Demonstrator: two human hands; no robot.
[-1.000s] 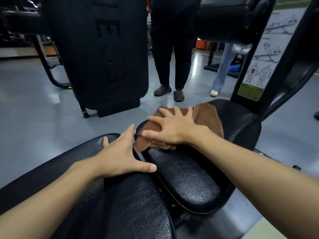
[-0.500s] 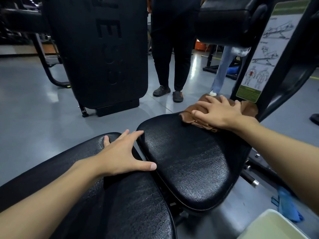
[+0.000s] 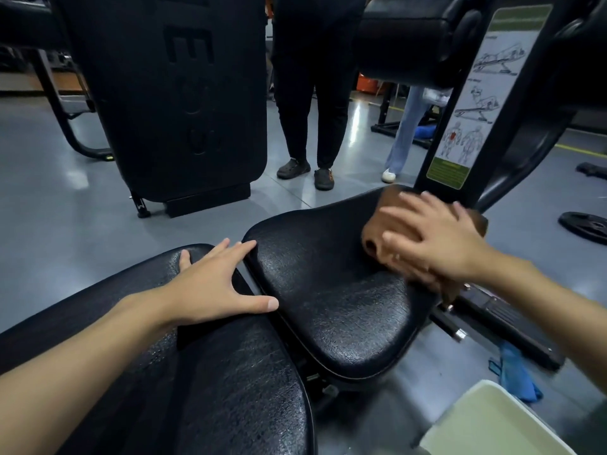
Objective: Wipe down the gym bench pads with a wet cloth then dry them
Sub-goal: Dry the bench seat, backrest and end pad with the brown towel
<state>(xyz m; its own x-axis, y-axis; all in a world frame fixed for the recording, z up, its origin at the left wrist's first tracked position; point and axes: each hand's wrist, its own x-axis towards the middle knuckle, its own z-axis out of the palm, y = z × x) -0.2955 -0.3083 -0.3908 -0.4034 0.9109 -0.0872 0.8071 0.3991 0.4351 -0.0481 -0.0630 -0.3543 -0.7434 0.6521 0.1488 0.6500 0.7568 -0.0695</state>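
Flat and spread, the right hand (image 3: 440, 244) presses down on the brown cloth (image 3: 389, 205), fingers fairly straight rather than curled round it, their edges smeared by motion blur. The cloth is bunched and rumpled under the palm, a rolled fold showing at its near edge, and it lies on the far right part of the seat pad (image 3: 322, 290), spilling over that pad's right rim. The seat pad is black and grained, with a dull sheen and fine scratch marks. The left hand (image 3: 210, 290) rests open, thumb out, on the long back pad (image 3: 213, 389) just left of the seat pad, fingertips reaching the gap between them. A blue cloth (image 3: 515, 372) lies on the floor to the seat pad's near right, beside a pale tub (image 3: 492, 425). Beyond the seat pad stands a person in black trousers (image 3: 308, 110).
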